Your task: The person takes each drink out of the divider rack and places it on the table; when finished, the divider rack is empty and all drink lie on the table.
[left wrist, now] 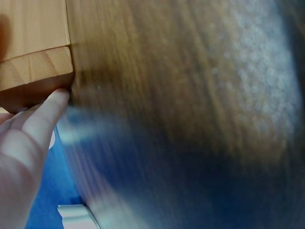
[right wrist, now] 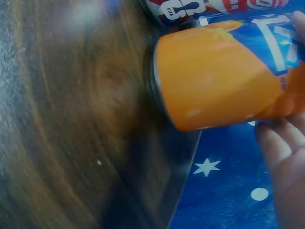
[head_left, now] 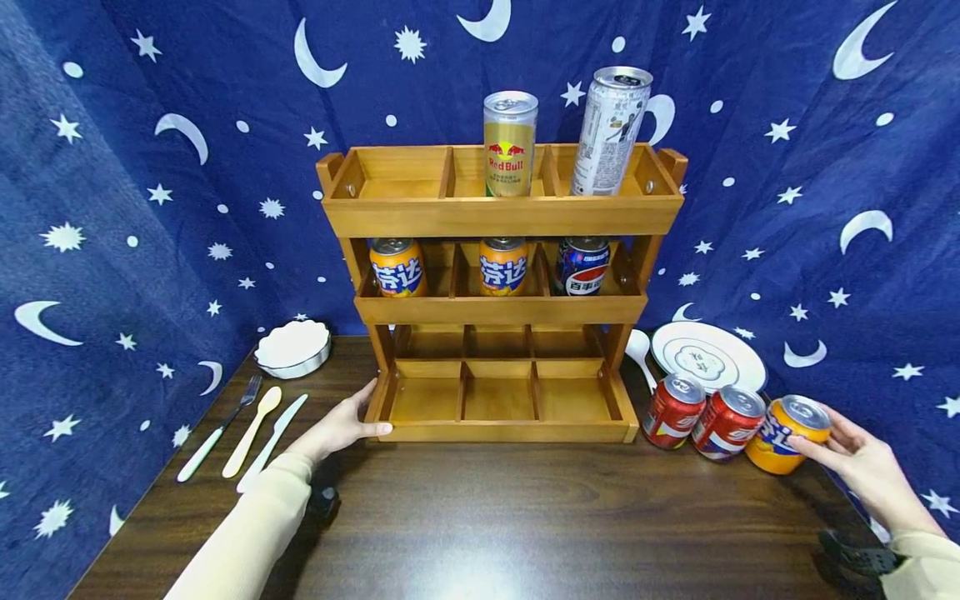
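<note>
A three-tier wooden rack [head_left: 506,432] stands on the table. My left hand [head_left: 341,425] holds its lower left front corner, thumb at the front and fingers along the side. In the left wrist view a fingertip touches the wood [left wrist: 40,69]. At the right, my right hand [head_left: 862,462] grips an orange soda can [head_left: 776,446], thumb in front and fingers behind; its base is at the tabletop. Two red soda cans [head_left: 672,417] stand beside it. A gold Red Bull can [head_left: 510,150] and a tilted tall white can [head_left: 609,137] occupy the top tier.
The middle tier holds two orange cans [head_left: 397,271] and a dark blue can [head_left: 582,271]. A white plate [head_left: 738,346] and white spoon [head_left: 639,350] lie behind the red cans. At left are a scalloped dish [head_left: 292,350], fork [head_left: 217,433], cream spoon [head_left: 251,433] and knife [head_left: 273,442].
</note>
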A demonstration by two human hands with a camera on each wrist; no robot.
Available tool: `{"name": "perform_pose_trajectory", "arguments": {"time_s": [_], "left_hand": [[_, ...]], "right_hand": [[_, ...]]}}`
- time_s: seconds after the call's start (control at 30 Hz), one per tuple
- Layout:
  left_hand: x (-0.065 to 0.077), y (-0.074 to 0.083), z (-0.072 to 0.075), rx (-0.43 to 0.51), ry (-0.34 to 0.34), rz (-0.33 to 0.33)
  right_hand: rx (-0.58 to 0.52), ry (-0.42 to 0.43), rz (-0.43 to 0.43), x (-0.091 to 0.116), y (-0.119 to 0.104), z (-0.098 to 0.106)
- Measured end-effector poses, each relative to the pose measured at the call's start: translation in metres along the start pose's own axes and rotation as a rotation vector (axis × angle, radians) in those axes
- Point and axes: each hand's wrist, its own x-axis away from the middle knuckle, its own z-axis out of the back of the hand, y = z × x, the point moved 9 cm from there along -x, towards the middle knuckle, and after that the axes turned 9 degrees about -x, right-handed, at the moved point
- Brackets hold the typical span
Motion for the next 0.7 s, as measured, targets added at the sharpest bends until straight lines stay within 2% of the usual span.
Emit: {"name": "perform_pose_trajectory", "arguments": {"time_s": [0.1, 0.2, 0.37, 0.47, 0.6, 0.67, 0.7], "left_hand": [[0.001, 0.0, 0.0, -0.011, -0.002, 0.01], [0.002, 0.0, 0.0, -0.004, -0.004, 0.014], [0.004, 0.0, 0.002, -0.003, 0.0, -0.002], [0.005, -0.001, 0.002, 0.002, -0.006, -0.005], [0.004, 0.0, 0.001, 0.001, -0.011, -0.008], [0.003, 0.001, 0.001, -0.014, -0.015, -0.012], [0.003, 0.001, 0.001, -0.013, -0.012, -0.006]], "right_hand": [[0.076, 0.014, 0.004, 0.001, -0.006, 0.004], [0.126, 0.062, 0.023, 0.0, -0.021, 0.01], [0.11, 0.144, 0.094, -0.009, -0.069, 0.008], [0.031, 0.135, 0.173, -0.015, -0.111, -0.01], [-0.187, 0.008, 0.323, -0.024, -0.171, -0.05], [-0.224, -0.047, 0.373, -0.031, -0.196, -0.071], [-0.208, -0.06, 0.386, -0.034, -0.206, -0.081]]}}
